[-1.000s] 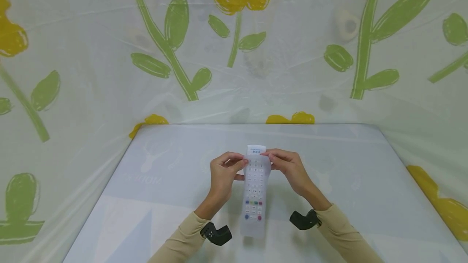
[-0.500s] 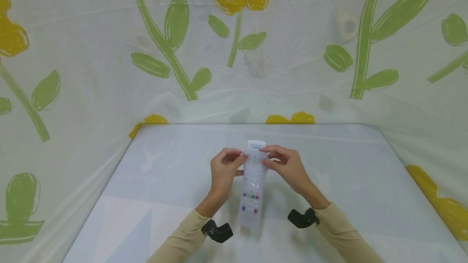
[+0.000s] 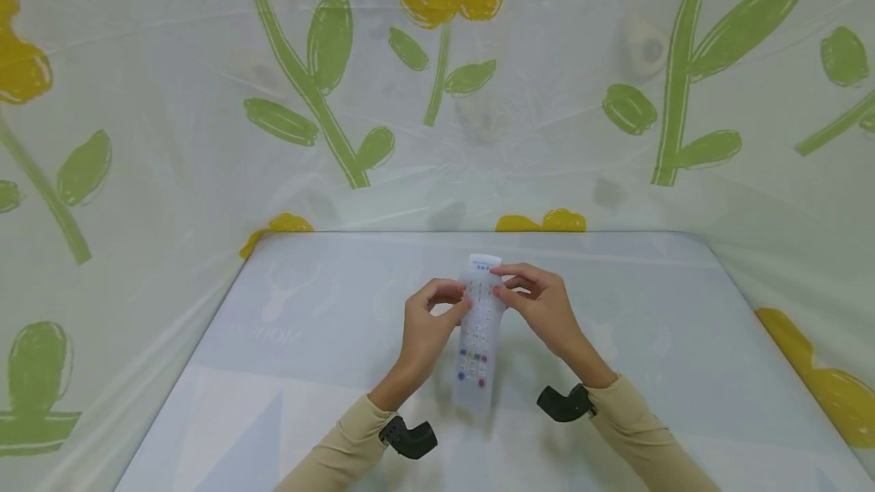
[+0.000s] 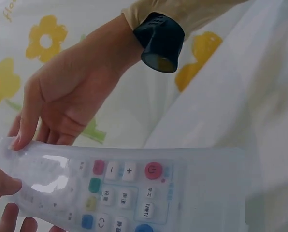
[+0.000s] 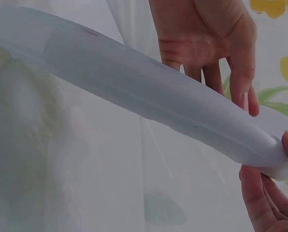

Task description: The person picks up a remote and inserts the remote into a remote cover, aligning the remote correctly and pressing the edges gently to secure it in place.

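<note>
A white remote control [image 3: 484, 260] with coloured buttons is mostly inside a translucent sleeve [image 3: 472, 399]. The remote's far end sticks out of the sleeve's mouth. On the left edge near that mouth, my left hand [image 3: 425, 329] pinches the sleeve between thumb and fingers. My right hand [image 3: 552, 317] grips the opposite edge, its index finger at the bare end of the remote. In the left wrist view a red power button [image 4: 153, 170] shows through the sleeve, beyond which an unfilled stretch [image 4: 211, 193] extends. The right wrist view shows the sleeve's side [image 5: 134, 77], tilted.
A pale patterned table [image 3: 328, 340] lies beneath the hands. Behind and at both sides hangs a whitish curtain [image 3: 547, 135] printed with yellow flowers and green leaves. Each wrist carries a black camera mount, at the left wrist [image 3: 409, 439] and the right wrist [image 3: 566, 404].
The remote and sleeve have moved away from the body, and the near end looks shorter. My right thumb has shifted onto the sleeve's front; my left hand has moved slightly right.
</note>
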`<move>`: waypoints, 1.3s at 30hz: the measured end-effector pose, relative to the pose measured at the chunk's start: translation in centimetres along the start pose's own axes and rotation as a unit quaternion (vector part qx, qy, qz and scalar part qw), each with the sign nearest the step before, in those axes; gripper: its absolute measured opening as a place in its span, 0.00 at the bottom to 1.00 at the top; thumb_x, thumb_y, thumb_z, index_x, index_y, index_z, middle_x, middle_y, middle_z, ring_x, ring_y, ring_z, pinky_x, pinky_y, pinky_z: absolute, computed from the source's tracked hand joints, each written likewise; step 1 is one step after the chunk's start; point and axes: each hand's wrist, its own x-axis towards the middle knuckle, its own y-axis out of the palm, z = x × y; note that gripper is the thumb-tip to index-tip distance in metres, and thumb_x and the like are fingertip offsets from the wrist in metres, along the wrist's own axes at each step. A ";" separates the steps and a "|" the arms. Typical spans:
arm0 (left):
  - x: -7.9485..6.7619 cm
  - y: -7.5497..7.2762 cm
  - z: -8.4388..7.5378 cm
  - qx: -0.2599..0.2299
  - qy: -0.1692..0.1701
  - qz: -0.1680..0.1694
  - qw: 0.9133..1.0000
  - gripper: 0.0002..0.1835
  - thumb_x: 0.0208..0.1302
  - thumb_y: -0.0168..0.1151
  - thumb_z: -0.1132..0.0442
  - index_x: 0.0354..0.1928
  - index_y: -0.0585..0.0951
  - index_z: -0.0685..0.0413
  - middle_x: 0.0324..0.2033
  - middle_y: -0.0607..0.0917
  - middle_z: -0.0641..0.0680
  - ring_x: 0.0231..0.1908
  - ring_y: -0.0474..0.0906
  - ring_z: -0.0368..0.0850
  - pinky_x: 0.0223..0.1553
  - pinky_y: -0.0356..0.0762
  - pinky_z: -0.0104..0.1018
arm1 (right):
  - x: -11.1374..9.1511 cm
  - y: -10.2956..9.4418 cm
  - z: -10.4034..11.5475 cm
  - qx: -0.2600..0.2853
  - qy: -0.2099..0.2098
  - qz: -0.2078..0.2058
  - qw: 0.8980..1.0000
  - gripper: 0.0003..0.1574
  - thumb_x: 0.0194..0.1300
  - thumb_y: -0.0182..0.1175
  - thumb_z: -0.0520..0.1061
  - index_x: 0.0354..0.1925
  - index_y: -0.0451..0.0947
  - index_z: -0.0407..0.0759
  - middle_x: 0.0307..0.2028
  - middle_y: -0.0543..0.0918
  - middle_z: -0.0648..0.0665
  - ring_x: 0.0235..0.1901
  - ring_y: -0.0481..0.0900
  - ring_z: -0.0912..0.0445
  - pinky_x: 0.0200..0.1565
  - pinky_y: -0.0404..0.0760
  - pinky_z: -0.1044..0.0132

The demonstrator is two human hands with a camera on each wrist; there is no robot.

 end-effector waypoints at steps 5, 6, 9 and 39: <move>-0.6 0.2 -1.8 0.035 0.013 0.026 0.999 0.15 0.58 0.65 0.70 0.47 0.78 0.65 0.43 0.80 0.63 0.46 0.75 0.58 0.40 0.78 0.36 | 0.0 0.1 0.4 0.000 -0.025 -0.003 1.000 0.15 0.60 0.63 0.34 0.47 0.79 0.34 0.45 0.81 0.36 0.35 0.81 0.51 0.37 0.84 0.64; -0.7 0.2 -2.0 0.038 0.010 0.030 0.999 0.16 0.58 0.65 0.70 0.48 0.77 0.65 0.43 0.79 0.62 0.47 0.74 0.58 0.40 0.78 0.36 | -0.1 0.1 0.5 -0.001 -0.030 -0.005 1.000 0.15 0.60 0.63 0.34 0.47 0.79 0.33 0.45 0.81 0.36 0.36 0.81 0.52 0.37 0.84 0.65; -0.8 0.3 -2.1 0.044 0.007 0.040 0.998 0.20 0.57 0.66 0.69 0.52 0.75 0.63 0.46 0.78 0.62 0.48 0.74 0.57 0.41 0.79 0.34 | -0.1 0.3 0.7 -0.010 -0.036 -0.017 0.999 0.16 0.58 0.64 0.33 0.46 0.78 0.34 0.44 0.80 0.37 0.36 0.81 0.52 0.36 0.84 0.65; 0.3 0.7 1.5 -0.068 0.010 0.042 0.997 0.28 0.55 0.69 0.67 0.57 0.69 0.56 0.49 0.72 0.57 0.51 0.72 0.51 0.46 0.79 0.38 | -0.5 1.1 0.4 0.034 -0.004 0.010 0.999 0.15 0.65 0.59 0.38 0.50 0.75 0.33 0.46 0.79 0.39 0.45 0.78 0.51 0.42 0.82 0.63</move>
